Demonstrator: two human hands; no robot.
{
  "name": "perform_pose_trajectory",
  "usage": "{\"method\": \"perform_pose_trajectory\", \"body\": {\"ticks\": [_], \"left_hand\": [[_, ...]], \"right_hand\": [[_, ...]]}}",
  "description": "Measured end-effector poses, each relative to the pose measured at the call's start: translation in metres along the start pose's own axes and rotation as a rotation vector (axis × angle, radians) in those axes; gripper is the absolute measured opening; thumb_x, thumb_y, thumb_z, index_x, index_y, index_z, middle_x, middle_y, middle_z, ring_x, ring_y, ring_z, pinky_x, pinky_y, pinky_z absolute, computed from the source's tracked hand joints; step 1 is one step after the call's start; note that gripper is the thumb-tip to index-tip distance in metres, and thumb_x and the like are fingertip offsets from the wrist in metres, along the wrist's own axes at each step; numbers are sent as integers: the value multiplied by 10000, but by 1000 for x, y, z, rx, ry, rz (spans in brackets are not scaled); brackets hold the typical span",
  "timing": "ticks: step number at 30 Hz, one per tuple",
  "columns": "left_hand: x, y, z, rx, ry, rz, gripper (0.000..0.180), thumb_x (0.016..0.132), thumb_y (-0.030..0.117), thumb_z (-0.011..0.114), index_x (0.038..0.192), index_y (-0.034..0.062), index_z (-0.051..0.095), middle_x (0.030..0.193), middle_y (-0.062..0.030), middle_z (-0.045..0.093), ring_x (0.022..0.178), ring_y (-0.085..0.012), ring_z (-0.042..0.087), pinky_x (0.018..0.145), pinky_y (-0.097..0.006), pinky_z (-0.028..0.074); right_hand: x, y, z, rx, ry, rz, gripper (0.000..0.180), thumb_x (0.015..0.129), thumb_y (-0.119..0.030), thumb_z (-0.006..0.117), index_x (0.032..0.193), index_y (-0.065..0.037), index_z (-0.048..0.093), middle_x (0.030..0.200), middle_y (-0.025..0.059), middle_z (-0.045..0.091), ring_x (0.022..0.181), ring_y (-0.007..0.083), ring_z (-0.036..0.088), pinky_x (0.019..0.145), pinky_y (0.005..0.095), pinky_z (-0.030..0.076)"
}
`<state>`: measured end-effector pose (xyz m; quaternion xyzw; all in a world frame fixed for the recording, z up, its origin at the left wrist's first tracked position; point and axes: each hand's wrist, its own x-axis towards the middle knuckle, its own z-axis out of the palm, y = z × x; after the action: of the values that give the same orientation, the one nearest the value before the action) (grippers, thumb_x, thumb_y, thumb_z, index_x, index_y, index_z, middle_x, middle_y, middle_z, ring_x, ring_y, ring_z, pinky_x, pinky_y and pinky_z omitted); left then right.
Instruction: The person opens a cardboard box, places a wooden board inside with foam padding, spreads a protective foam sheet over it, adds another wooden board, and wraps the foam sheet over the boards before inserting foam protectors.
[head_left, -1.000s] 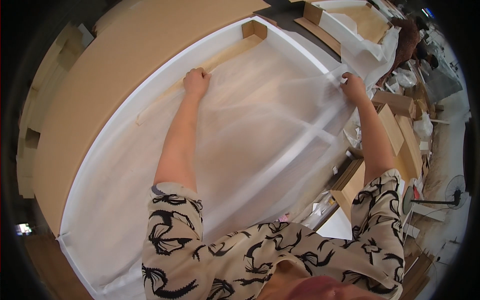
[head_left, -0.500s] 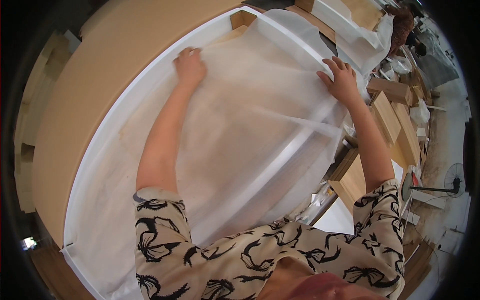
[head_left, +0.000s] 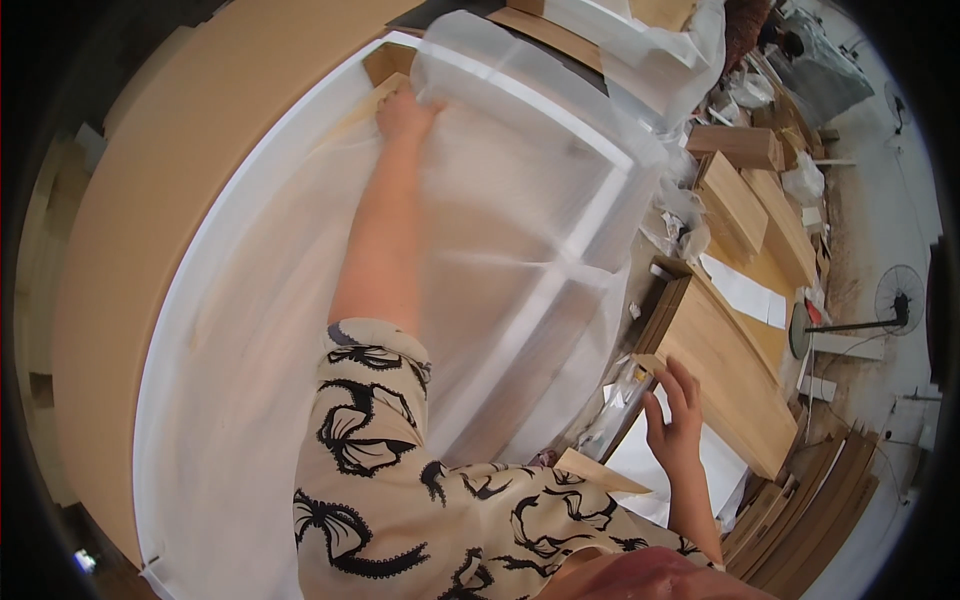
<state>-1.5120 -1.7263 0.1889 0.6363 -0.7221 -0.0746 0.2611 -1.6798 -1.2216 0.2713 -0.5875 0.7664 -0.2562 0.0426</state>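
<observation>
A translucent white packing sheet (head_left: 480,230) is spread loosely over a large shallow piece with a white rim (head_left: 215,225). Through it a white strip (head_left: 515,325) shows faintly. My left hand (head_left: 405,112) lies on the sheet near the far corner, thumb apart from bent fingers, beside a brown corner block (head_left: 385,62). No object shows in that hand. Off to the right, above wooden boards and white paper, my right hand (head_left: 680,415) is raised with its fingers apart and nothing in it.
Brown cardboard (head_left: 110,330) runs along the left side. At right lie wooden panels (head_left: 725,370), a brown block (head_left: 735,147), plastic scraps and a stack of brown strips (head_left: 815,510). A black fan (head_left: 900,300) stands farther right. More translucent wrap (head_left: 665,60) hangs at the back.
My left hand has slid farther away over the sheet toward the corner block. My right hand has left the sheet's far right side and come back toward me, over the boards.
</observation>
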Motion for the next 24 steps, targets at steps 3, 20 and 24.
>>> {"method": "perform_pose_trajectory", "body": {"ticks": [3,20,24], "left_hand": [[21,0,10,-86,-166,-75,539,698,453,630,1096,97,558,1047,-137,592,992,-304,545,813,-379,433],[-40,43,21,415,-305,365,704,797,670,262,1367,257,243,1426,-114,187,1314,-326,139,1015,-565,93],[-33,60,21,554,-425,354,750,784,698,213,1374,235,219,1427,-117,181,1299,-342,185,1003,-592,110]], "right_hand": [[-38,25,-8,-41,-16,206,285,766,-60,599,1047,-45,554,1145,139,514,1009,302,519,831,368,441],[-103,54,-13,-40,-38,441,275,761,-71,615,1028,-39,559,1064,173,551,955,335,544,795,363,464],[-128,61,-7,-9,-173,447,257,756,-128,608,999,-56,564,1018,133,566,913,319,544,749,369,467]]}}
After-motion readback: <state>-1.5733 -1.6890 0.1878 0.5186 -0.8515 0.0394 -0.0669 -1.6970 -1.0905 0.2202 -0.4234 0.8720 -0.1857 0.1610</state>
